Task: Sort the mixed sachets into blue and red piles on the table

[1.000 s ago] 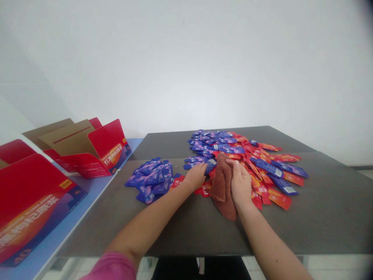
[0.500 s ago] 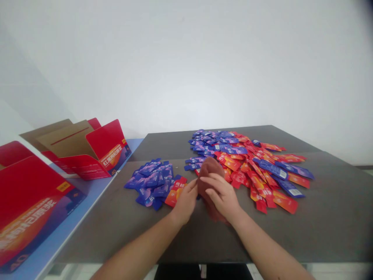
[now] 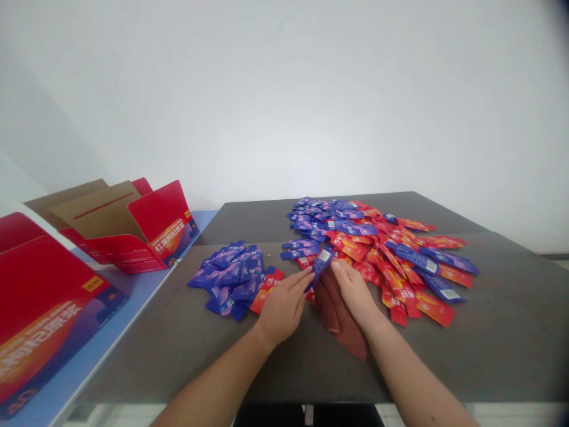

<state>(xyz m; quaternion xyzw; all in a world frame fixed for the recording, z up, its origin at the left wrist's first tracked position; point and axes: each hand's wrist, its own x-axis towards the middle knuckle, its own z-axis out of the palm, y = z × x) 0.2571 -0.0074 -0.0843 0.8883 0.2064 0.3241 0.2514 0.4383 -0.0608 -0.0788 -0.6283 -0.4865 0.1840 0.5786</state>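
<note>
My left hand [image 3: 283, 309] has its fingers closed on the lower edge of a blue sachet [image 3: 320, 264], which is tilted up with a white label patch showing. Over a reddish-brown cloth [image 3: 342, 323], my right hand [image 3: 353, 292] is closed, its fingertips close to the sachet. The cloth hangs down towards me beneath that hand. Left of my left hand lies a small pile of blue sachets [image 3: 231, 274], with a red sachet [image 3: 268, 289] at its right side. Partly behind my hands, a red sachet is mostly hidden.
A large heap of red sachets [image 3: 395, 281] and blue sachets [image 3: 317, 219] spreads over the dark table [image 3: 502, 332]. On a blue surface [image 3: 146, 305] at left stand an open red carton [image 3: 155, 237] and a nearer red carton [image 3: 44, 296]. A pale wall rises behind.
The cloth was bunched between both hands and now hangs lower, under my right hand. The blue sachet has come into view in my left hand.
</note>
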